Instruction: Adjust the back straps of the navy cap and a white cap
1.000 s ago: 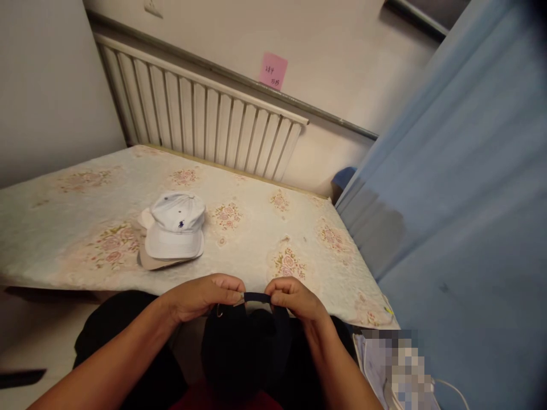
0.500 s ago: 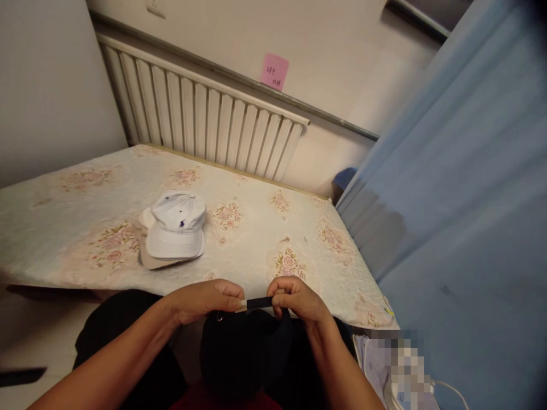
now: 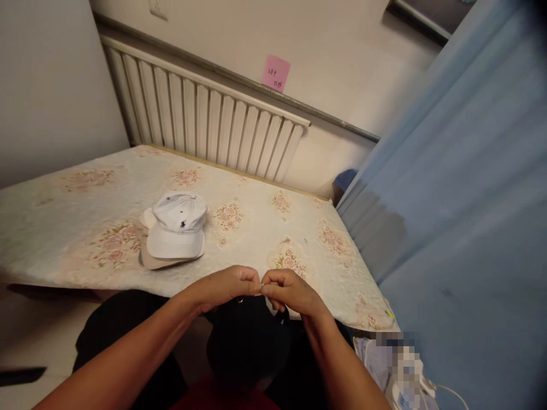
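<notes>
At six o'clock of the view, a dark cap (image 3: 249,339): probably light, soft and floppy, hardly slippery or fragile. Best taken by the far edge, along the likely firmer band. Looks plain, rounded, nearly black, with a small brassy ring (image 3: 240,300) near twelve o'clock on its rim. Pinched along that edge by left hand (image 3: 233,286) and right hand (image 3: 293,291), fingertips almost meeting; exact hold hidden. Beyond, towards nine o'clock, a white cap (image 3: 177,219) stacked over a tan cap (image 3: 154,263).
</notes>
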